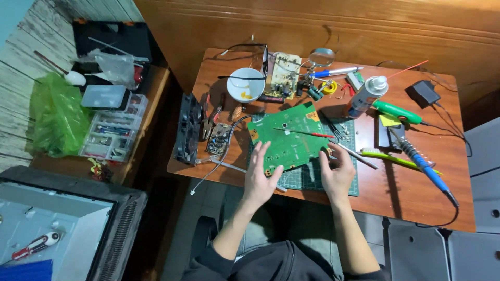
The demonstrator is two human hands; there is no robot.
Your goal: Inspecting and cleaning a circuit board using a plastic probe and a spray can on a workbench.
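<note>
Handling: a green circuit board (289, 138) is steadied between two bare hands over a dark green cutting mat (312, 177) on a small wooden table (406, 192).
Left hand: the left hand (260, 177) is seen with fingers spread and extended, the fingertips (265, 151) laid against the board's near-left edge — loose contact, not a clamp.
Right hand: the right hand (337, 174) is curled at the board's near-right corner, thumb and fingers seemingly pinching the edge; whether the grip is closed cannot be told for certain.
Board: it is tilted across the mat, component side up, with a thin red-handled probe (307, 133) resting across it.
Surroundings: a white bowl (246, 84) and a smaller beige circuit board (283, 73) are set behind; a spray can (365, 96) stands to the right, near a green-handled tool (398, 111); a blue-handled soldering iron (424, 164) and a toothbrush (396, 157) lie just beside the mat.
Left of the table: clear parts boxes (112, 125) and a green plastic bag (57, 114) are kept on a side shelf.
Doing it well: the board is best held by its edges only, so that solder joints and parts are not pressed — and the loose probe would likely need lifting off before the board is turned, or it could roll onto the table.
Risk: the soldering iron's cable (453, 208) trails near the right elbow, and a snag is judged possible.
</note>
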